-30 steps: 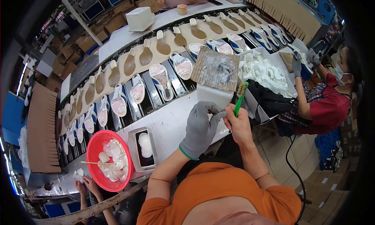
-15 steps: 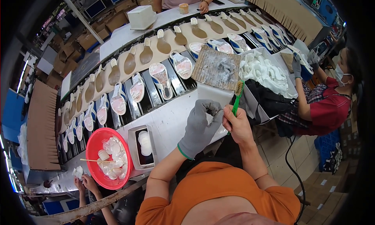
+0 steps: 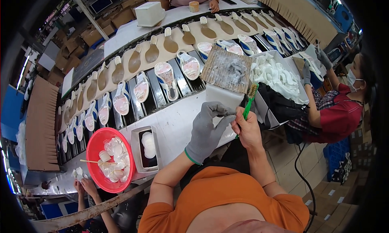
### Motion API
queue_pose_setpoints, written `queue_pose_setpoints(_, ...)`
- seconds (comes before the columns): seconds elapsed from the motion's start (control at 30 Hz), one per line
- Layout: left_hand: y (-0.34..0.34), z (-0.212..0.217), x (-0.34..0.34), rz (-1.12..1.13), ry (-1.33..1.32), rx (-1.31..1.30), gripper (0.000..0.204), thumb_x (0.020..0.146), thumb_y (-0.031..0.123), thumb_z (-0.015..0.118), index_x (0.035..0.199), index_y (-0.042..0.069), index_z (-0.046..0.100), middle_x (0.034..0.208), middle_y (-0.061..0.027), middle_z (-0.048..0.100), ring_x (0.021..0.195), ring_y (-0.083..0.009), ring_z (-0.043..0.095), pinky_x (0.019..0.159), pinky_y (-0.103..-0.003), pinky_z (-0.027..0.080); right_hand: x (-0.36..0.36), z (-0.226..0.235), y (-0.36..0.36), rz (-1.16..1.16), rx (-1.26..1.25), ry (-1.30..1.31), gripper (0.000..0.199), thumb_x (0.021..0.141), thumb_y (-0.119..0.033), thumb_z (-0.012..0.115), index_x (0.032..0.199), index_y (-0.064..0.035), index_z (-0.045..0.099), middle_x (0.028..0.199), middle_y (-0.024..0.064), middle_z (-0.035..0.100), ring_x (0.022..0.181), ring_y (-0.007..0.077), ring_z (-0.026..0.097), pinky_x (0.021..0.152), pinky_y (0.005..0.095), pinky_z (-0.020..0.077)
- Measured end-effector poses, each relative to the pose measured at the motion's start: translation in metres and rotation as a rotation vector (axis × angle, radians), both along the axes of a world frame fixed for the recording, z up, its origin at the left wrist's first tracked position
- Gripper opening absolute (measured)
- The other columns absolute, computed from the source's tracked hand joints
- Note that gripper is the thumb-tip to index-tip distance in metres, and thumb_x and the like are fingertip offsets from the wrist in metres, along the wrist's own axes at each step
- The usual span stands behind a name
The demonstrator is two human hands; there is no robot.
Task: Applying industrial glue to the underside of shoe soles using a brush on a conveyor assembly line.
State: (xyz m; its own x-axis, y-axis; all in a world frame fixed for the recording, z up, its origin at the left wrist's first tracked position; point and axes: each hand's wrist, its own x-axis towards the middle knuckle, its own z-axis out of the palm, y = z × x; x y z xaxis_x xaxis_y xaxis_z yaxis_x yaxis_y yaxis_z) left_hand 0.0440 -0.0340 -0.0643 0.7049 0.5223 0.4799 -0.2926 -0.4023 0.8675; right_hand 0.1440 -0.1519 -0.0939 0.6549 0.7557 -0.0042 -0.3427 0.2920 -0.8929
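Observation:
In my bare right hand [image 3: 249, 129] is a green-handled brush [image 3: 246, 108], gripped by its handle with the tan bristles pointing up. My left hand [image 3: 207, 129], in a grey glove with a green cuff, is bent with its fingertips against the right hand's fingers. Whatever the left fingers pinch, if anything, is hidden. Just beyond both hands, a ridged brown board [image 3: 227, 69] smeared with grey-white residue rests on a white box-like stand [image 3: 223, 96].
Blue-white shoe uppers [image 3: 165, 81] and brown soles [image 3: 152, 53] line the conveyor ahead. Left stand a red basin [image 3: 94, 152] of white pieces and a tray [image 3: 158, 166]. A bin of white parts [image 3: 273, 77] and a co-worker [image 3: 336, 107] holding a shoe are right.
The brush has risen slightly and tipped right, its bristles now showing more fully. My left fingers have uncurled a little. At the right, the co-worker's hands and shoe have shifted.

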Motion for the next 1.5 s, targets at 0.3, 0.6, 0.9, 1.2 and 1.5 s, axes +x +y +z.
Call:
queue_pose_setpoints(0.3,0.007,0.004,-0.004,-0.027,0.039,0.198,0.035,0.081,-0.001,0.075,0.105,-0.002,0.05,0.095,-0.0114,0.067,0.087,-0.0194,0.071,0.075,-0.029,0.057,0.002,0.001,-0.004,0.043,-0.023,-0.045,0.03,0.099,-0.026,0.06,0.078,-0.0058,0.056,0.067,0.0014,0.055,0.052,0.0055,0.043,0.049,0.0205,0.0315)
queue_pose_setpoints(0.6,0.008,-0.001,0.001,-0.016,0.032,0.29,0.034,0.081,0.006,0.072,0.105,0.003,0.049,0.085,-0.0098,0.061,0.073,-0.024,0.062,0.065,-0.034,0.05,0.004,-0.007,-0.005,-0.074,-0.206,-0.137,0.028,0.101,-0.019,0.057,0.075,-0.0088,0.051,0.062,-0.0005,0.05,0.049,0.0046,0.042,0.045,0.0191,0.0278)
queue_pose_setpoints(0.9,0.013,-0.014,-0.002,-0.075,0.088,-0.036,0.031,0.082,0.007,0.068,0.104,0.002,0.047,0.086,-0.0079,0.062,0.071,-0.0173,0.062,0.066,-0.031,0.05,0.016,-0.016,-0.012,0.096,-0.081,-0.068,0.033,0.096,-0.029,0.065,0.077,-0.007,0.051,0.066,-0.0003,0.051,0.049,0.0057,0.043,0.047,0.0189,0.0282)
queue_pose_setpoints(1.2,0.028,-0.004,-0.023,0.018,-0.053,-0.159,0.045,0.082,0.013,0.074,0.116,-0.001,0.049,0.096,-0.0105,0.059,0.083,-0.0181,0.062,0.074,-0.031,0.05,0.01,-0.004,-0.006,0.088,-0.433,-0.417,0.016,0.094,-0.013,0.064,0.102,-0.0002,0.058,0.075,0.0006,0.054,0.066,0.0065,0.05,0.06,0.0193,0.0368)
queue_pose_setpoints(1.5,0.016,0.086,-0.14,0.347,-0.843,0.323,0.03,0.088,-0.003,0.056,0.117,-0.005,0.05,0.106,-0.0104,0.055,0.101,-0.0191,0.055,0.088,-0.033,0.047,0.011,-0.014,-0.018,-0.007,-0.82,-1.154,0.02,0.082,-0.008,0.07,0.1,-0.0046,0.065,0.092,0.0118,0.066,0.087,0.0325,0.063,0.075,0.0401,0.049)
